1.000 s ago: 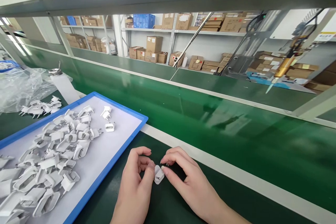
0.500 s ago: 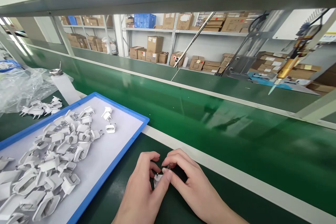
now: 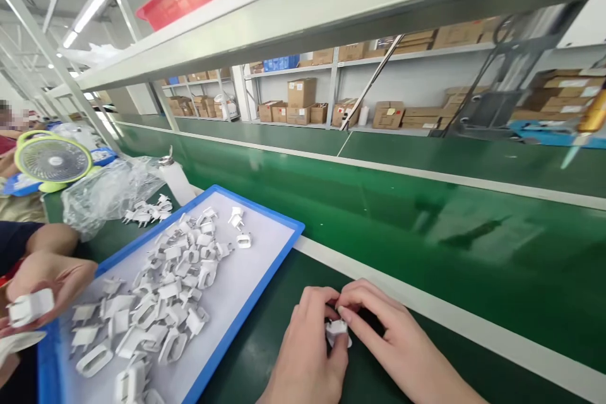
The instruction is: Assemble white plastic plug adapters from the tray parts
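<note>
White plug (image 3: 337, 330) pinched between left hand (image 3: 307, 353) and right hand (image 3: 392, 344), as before | co-worker's hand (image 3: 45, 281) newly visible far left | blue tray (image 3: 265, 271) just left of hands

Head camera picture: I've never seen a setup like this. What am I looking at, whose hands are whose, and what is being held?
The camera sits on a worker's head, looking down at a green bench beside a conveyor belt. The two hands at the bottom are the wearer's: left hand and right hand pinch one small white plug part between the fingertips. A blue tray holds a pile of the same white parts. At the left edge, another person's hand holds a similar piece. Behind are a plastic bag, a fan and shelves of boxes.
</note>
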A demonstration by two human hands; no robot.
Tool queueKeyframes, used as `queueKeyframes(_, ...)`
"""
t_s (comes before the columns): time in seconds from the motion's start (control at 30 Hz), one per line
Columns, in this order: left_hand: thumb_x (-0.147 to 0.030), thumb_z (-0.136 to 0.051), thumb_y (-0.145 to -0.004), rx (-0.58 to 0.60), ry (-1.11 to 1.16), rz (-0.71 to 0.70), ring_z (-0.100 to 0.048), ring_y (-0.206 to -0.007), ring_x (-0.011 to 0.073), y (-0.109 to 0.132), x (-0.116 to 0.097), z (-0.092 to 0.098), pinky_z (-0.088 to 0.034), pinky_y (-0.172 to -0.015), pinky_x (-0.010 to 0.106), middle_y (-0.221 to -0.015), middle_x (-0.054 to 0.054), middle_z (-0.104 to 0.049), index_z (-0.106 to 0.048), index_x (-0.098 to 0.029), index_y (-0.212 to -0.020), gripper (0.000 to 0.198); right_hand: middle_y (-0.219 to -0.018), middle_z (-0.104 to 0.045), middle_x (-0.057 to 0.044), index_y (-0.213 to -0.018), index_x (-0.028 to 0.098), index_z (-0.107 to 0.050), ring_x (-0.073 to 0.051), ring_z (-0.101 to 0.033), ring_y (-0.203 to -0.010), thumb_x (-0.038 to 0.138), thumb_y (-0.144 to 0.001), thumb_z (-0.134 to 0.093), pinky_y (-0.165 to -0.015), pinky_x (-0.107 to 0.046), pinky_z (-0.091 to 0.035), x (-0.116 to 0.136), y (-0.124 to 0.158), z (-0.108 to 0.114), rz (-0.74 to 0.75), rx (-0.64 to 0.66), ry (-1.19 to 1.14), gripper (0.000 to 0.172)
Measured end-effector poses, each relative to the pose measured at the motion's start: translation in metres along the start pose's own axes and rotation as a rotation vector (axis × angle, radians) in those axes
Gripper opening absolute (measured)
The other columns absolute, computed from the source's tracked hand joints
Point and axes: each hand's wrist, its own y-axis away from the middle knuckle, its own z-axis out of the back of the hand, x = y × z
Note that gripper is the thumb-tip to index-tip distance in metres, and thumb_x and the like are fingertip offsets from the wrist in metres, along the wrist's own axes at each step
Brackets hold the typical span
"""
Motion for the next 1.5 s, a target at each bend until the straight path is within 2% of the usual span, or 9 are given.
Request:
queueKeyframes(0.17, -0.007, -0.051, -0.089, -0.005, -0.015, -0.001, -0.057, -0.104, 0.0216, 0.000, -0.008, 0.003, -0.047, -0.095, 0.034, -0.120, 0.006, -0.056, -0.056, -0.028, -0.127, 0.043, -0.101, -0.062, -0.003, -0.090, 0.026, -0.063, -0.023, -0.061, -0.097, 0.038, -0.104, -0.053, -0.085, -0.032, -0.051, -0.006, 0.001, 0.000, 0.037, 0.013, -0.001, 0.021)
queueKeyframes(0.47, 0.001, -0.045, -0.081, 0.011, -0.180, -0.059, -0.053, -0.105, 0.0270, -0.001, 0.001, -0.002, -0.045, -0.097, 0.044, -0.127, 0.006, -0.055, -0.052, -0.032, -0.136, 0.064, -0.102, -0.063, -0.003, -0.089, 0.027, -0.065, -0.024, -0.063, -0.098, 0.035, -0.102, -0.057, -0.084, -0.031, -0.055, -0.009, 0.003, -0.001, 0.074, 0.050, 0.072, 0.017)
queueKeyframes(0.67, 0.001, -0.048, -0.080, 0.002, -0.159, 0.008, -0.052, -0.104, 0.0254, -0.003, -0.005, 0.001, -0.044, -0.096, 0.042, -0.124, 0.004, -0.055, -0.054, -0.032, -0.133, 0.062, -0.108, -0.063, -0.004, -0.092, 0.027, -0.067, -0.025, -0.062, -0.103, 0.041, -0.101, -0.060, -0.088, -0.029, -0.055, -0.015, 0.001, 0.000, 0.071, 0.030, 0.077, 0.018)
queueKeyframes(0.9, 0.000, -0.050, -0.083, 0.050, -0.274, 0.021, -0.049, -0.103, 0.0237, -0.004, -0.011, 0.005, -0.045, -0.095, 0.041, -0.123, 0.000, -0.056, -0.052, -0.033, -0.134, 0.060, -0.114, -0.060, -0.003, -0.097, 0.028, -0.066, -0.023, -0.059, -0.109, 0.047, -0.103, -0.056, -0.094, -0.028, -0.050, -0.016, -0.001, 0.000, 0.007, 0.061, 0.043, 0.023)
queueKeyframes(1.2, -0.001, -0.052, -0.085, 0.011, -0.257, 0.045, -0.050, -0.102, 0.0223, -0.004, -0.007, 0.003, -0.045, -0.093, 0.041, -0.117, -0.001, -0.057, -0.057, -0.031, -0.121, 0.047, -0.108, -0.059, -0.002, -0.091, 0.027, -0.061, -0.022, -0.058, -0.104, 0.045, -0.101, -0.056, -0.088, -0.028, -0.049, -0.020, -0.002, -0.002, -0.026, 0.066, 0.059, 0.022)
queueKeyframes(1.33, 0.000, -0.050, -0.084, 0.007, -0.245, 0.038, -0.050, -0.102, 0.0221, -0.003, -0.006, 0.001, -0.046, -0.093, 0.041, -0.118, -0.002, -0.056, -0.055, -0.031, -0.121, 0.049, -0.108, -0.059, -0.003, -0.089, 0.026, -0.060, -0.022, -0.058, -0.103, 0.042, -0.101, -0.055, -0.086, -0.028, -0.049, -0.016, -0.001, -0.001, -0.012, 0.064, 0.066, 0.022)
queueKeyframes(1.5, 0.006, -0.048, -0.077, 0.025, -0.268, 0.040, -0.049, -0.104, 0.0226, -0.001, -0.009, 0.000, -0.045, -0.096, 0.042, -0.122, 0.000, -0.055, -0.053, -0.028, -0.120, 0.054, -0.103, -0.058, -0.002, -0.077, 0.023, -0.055, -0.021, -0.059, -0.097, 0.038, -0.100, -0.055, -0.083, -0.028, -0.048, -0.013, -0.001, 0.001, 0.038, 0.083, 0.059, 0.028)
